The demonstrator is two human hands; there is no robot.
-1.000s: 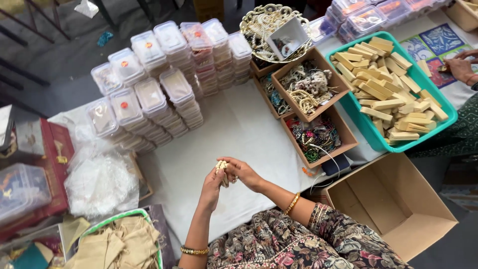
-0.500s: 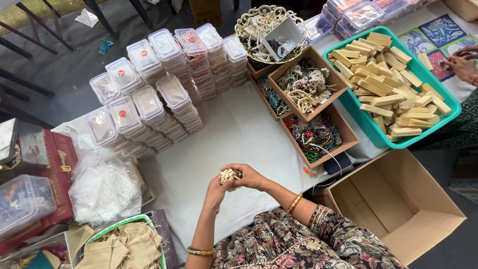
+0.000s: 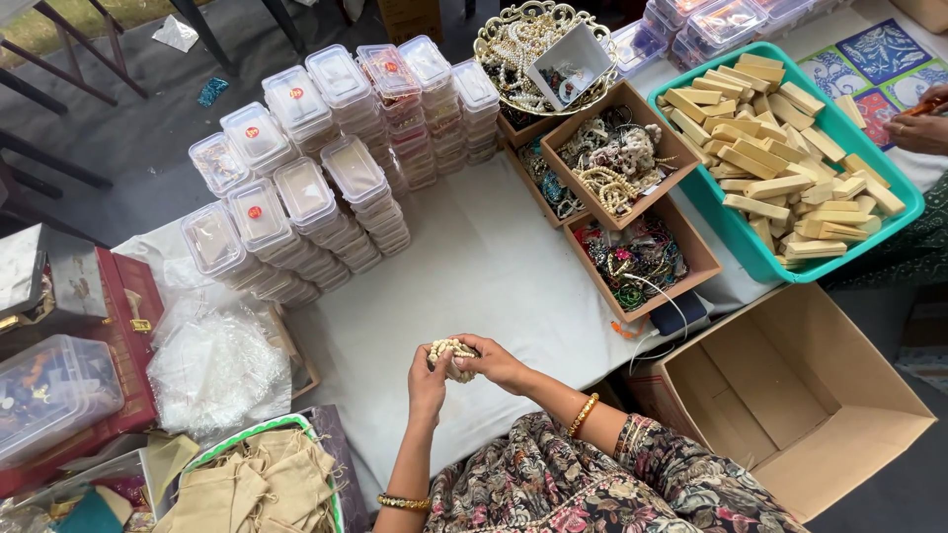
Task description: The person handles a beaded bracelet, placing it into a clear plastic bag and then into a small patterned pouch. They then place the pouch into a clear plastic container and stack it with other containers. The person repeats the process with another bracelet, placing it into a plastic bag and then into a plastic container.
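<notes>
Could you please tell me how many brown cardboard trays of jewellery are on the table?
3: the front tray of colourful bangles, the middle tray of pale beads, and a rear tray half hidden beneath it. More may be hidden.

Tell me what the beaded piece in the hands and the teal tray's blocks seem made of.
Beaded piece: cream beads with a slight sheen, perhaps plastic or bone; hard to tell. Blocks: pale matte tan bars with squared edges, probably wood, possibly soap. Teal tray: smooth moulded plastic.

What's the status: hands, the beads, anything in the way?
Left hand and right hand both closed on the cream bead string, bunched above the white cloth. Nothing between them; stacked clear boxes and jewellery trays stand apart.
</notes>
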